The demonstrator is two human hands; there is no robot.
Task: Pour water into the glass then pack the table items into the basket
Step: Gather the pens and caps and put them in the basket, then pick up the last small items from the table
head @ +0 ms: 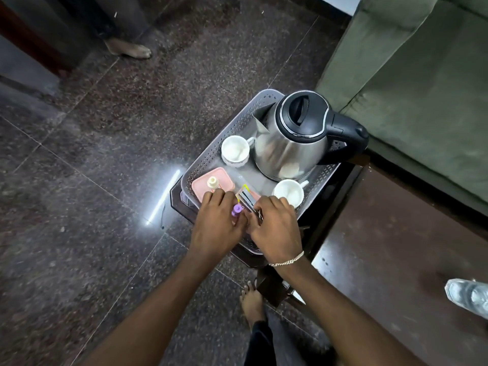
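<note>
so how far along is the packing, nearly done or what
Mostly done: the kettle, two white cups and the pink box already sit in the grey basket. In hand: the left hand and right hand are settling small items at its near edge. Left: a glass still on the table; whether it holds water is unclear.

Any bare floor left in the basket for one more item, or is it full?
Little. One bare strip of basket floor lies between the pink box, the kettle and the two white cups. The near end is crowded: left hand and right hand over small items. The dark table alongside looks mostly bare.
</note>
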